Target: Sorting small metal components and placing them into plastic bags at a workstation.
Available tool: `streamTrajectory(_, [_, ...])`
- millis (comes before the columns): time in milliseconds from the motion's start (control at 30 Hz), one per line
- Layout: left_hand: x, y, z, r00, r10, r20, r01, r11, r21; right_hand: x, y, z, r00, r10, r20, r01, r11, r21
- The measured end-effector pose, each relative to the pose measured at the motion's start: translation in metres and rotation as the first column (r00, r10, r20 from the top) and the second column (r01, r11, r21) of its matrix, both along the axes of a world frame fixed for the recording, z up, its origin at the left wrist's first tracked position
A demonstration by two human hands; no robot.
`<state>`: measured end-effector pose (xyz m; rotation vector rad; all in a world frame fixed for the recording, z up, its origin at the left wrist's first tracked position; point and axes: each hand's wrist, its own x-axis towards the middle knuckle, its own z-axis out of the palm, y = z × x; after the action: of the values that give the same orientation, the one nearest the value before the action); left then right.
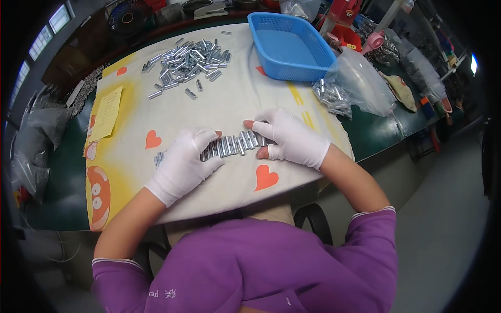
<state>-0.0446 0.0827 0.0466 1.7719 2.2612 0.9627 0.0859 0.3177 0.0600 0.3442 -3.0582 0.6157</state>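
Item one on my feed: a row of small metal tubes (235,145), silver and cylindrical, lined up side by side in a slightly slanted band on the cream cloth (219,104) with red hearts that covers the desk (376,133), near its front edge. I see the left hand (185,161), in a white glove with bare fingertips, lying palm-down over the row's left end, fingers spread flat and pressing the tubes rather than clenched around any. The right hand (292,138), gloved likewise, rests on the row's right end, fingers extended and loosely curved, touching the tubes without closing on one. Both forearms come up from purple sleeves. Further items: a loose heap of the same tubes (185,60) at the cloth's far side; a blue plastic basket (289,47) beyond the right hand; a clear bag of tubes (355,83) just beside it; a yellow paper slip (107,112) at left.
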Motion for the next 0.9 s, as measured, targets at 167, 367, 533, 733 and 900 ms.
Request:
streamTrajectory(167, [0.021,0.027,0.012,0.994,0.038,-0.106,-0.041,0.999,-0.03,-0.004,-0.009,0.013,0.999,-0.032,0.018,0.035,0.982,-0.184])
streamTrajectory(367, [0.014,0.056,-0.007,0.99,-0.133,0.036,0.129,0.986,0.104,0.011,0.0,0.009,0.991,-0.113,0.069,0.13,0.929,-0.346])
streamTrajectory(533, [0.018,0.051,0.001,0.991,-0.118,0.062,0.115,0.992,0.05,0.011,-0.01,0.007,0.974,-0.21,0.082,0.226,0.909,-0.351])
streamTrajectory(733, [0.007,-0.009,0.009,0.974,0.049,-0.223,-0.078,0.99,-0.121,0.014,-0.03,0.015,0.97,-0.024,-0.241,0.053,0.992,0.113])
streamTrajectory(900, [-0.005,-0.058,0.01,0.916,0.091,-0.391,-0.23,0.917,-0.326,0.008,-0.05,-0.006,0.99,0.122,-0.076,-0.106,0.976,0.19])
